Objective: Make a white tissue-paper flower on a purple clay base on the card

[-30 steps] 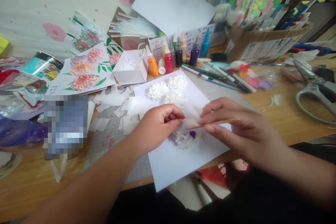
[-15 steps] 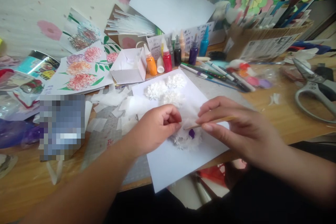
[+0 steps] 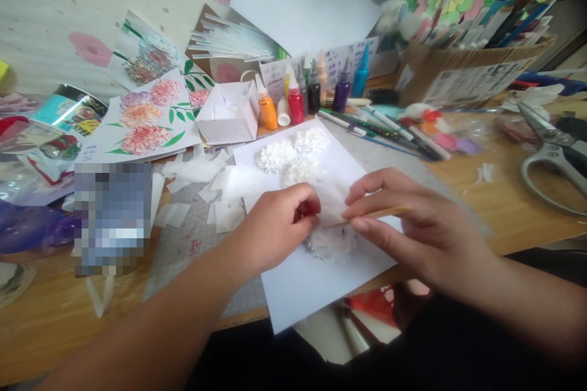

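Note:
My right hand (image 3: 413, 220) pinches a thin wooden stick (image 3: 378, 214) between thumb and fingers, its tip pointing left. Facing it, my left hand (image 3: 279, 226) has thumb and forefinger closed at the edge of a thin, see-through piece of white tissue paper (image 3: 331, 195). The stick's tip lies against this piece. Just below both hands is a ruffled white paper flower (image 3: 332, 245), partly covered by the fingers and tissue. Several more white paper flowers (image 3: 302, 168) sit farther up on the white sheet (image 3: 287, 302) beneath.
Loose tissue pieces (image 3: 229, 186) lie on a grey cutting mat (image 3: 172, 269) at left. Behind stand paint bottles (image 3: 296, 104) and a small white box (image 3: 229, 116). Pens (image 3: 389, 125) and scissors (image 3: 550, 159) are at right, near a cardboard box of brushes (image 3: 477, 70).
A purple spot on the nearest flower, plain to see before, is now almost wholly covered by the tissue. The stick has tipped slightly, and both hands stay close together.

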{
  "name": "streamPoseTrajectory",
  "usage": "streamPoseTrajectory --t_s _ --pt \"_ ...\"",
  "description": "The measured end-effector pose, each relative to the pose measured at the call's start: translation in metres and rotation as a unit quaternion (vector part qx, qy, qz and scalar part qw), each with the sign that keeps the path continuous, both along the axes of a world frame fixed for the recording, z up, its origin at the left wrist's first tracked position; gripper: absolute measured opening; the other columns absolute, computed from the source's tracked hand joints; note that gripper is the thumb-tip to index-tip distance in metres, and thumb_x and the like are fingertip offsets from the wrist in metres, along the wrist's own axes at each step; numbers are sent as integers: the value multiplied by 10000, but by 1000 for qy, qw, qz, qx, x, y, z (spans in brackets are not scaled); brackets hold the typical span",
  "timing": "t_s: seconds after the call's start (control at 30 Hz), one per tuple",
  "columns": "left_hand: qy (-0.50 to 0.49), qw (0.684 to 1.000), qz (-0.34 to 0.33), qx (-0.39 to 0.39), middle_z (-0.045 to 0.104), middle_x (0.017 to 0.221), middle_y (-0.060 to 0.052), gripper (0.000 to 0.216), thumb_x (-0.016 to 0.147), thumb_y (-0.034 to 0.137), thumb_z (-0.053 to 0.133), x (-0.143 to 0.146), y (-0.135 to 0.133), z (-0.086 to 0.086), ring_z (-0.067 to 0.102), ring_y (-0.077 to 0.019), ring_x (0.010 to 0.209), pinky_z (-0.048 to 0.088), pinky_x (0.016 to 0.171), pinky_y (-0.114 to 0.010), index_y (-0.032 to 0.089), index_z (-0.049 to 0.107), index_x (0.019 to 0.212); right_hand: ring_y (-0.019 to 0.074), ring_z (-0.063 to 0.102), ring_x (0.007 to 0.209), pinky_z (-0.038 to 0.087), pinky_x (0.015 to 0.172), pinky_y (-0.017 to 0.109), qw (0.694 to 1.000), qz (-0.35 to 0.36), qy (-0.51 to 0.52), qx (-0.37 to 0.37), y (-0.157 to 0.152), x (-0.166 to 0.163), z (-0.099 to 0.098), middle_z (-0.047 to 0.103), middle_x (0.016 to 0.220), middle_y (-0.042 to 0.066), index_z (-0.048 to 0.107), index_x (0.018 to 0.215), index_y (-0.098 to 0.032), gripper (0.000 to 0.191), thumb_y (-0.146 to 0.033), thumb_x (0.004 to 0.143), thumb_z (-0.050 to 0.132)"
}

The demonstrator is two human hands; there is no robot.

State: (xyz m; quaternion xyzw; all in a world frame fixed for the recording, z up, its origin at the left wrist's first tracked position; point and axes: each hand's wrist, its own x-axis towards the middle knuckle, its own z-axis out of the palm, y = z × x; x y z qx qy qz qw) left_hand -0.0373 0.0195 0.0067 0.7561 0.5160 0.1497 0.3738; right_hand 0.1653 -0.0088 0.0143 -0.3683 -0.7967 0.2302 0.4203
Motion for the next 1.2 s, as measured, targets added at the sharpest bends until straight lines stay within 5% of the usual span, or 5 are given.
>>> streamPoseTrajectory --t_s 0.5,0.83,0.97,1.1,1.2 --pt "-46 999 -14 -19 630 746 38 90 806 220 518 -2 -1 3 557 -105 646 416 566 -217 228 602 836 205 540 871 441 791 408 993 40 -103 34 2 -6 -13 640 903 50 670 844 -213 132 -122 849 575" --pt "-59 995 -62 -59 656 765 21 123 809 205 513 -12 -4 14 580 -117 692 441 626 -223 222 629 845 177 642 810 533 700 299 999 -17 27 -25 5 4 -4 674 842 32 654 854 -238 91 -172 850 591" --pt "-2 997 36 67 644 791 11 108 825 239 513 -39 -20 23 570 -132 728 438 665 -238 218 619 825 188 659 812 561 677 294 997 -39 46 -42 5 6 -7 691 833 28 682 817 -244 89 -252 851 600" --pt "129 956 198 175 632 888 -25 134 836 278 498 -82 -38 21 560 -172 774 437 655 -271 211 606 879 196 668 827 578 689 297 998 -38 44 -28 8 14 -5 704 829 14 699 786 -263 114 -297 843 607" --pt "187 944 204 180 611 1055 -47 199 824 288 520 -100 -45 14 548 -219 946 443 809 -335 219 615 985 207 681 780 590 676 311 999 -45 10 -13 13 21 0 713 838 20 708 783 -256 137 -340 829 610"
